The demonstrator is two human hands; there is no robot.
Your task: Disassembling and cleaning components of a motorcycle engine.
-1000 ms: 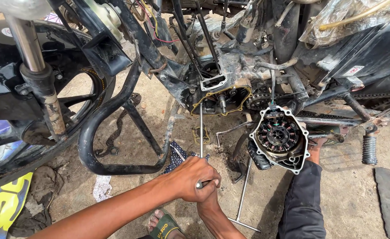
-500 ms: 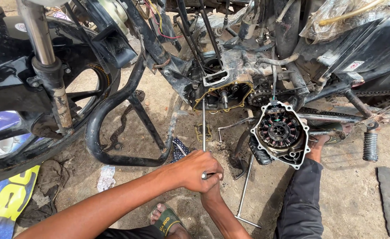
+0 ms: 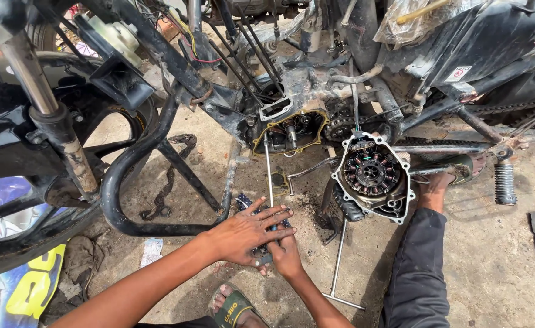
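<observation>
A long thin T-handle wrench point(image 3: 269, 176) runs from my hands up into the open engine case point(image 3: 288, 130) of the motorcycle. My left hand point(image 3: 249, 234) lies flat over the wrench's lower end with its fingers spread. Just below it, my right hand point(image 3: 287, 256) is closed around the wrench handle. A round stator cover point(image 3: 373, 176) with copper coils hangs by its wires to the right of the opening.
A second T-handle wrench point(image 3: 338, 261) lies on the dirt ground. The black crash guard point(image 3: 128, 182) and front fork point(image 3: 49, 115) are at left, a foot peg point(image 3: 504, 182) at right. Another person's dark trouser leg point(image 3: 416, 267) stands close. My sandalled foot point(image 3: 234, 304) is below.
My left hand was wrapped around the wrench handle; its fingers are now spread flat over it. Both hands have shifted slightly lower and right in view.
</observation>
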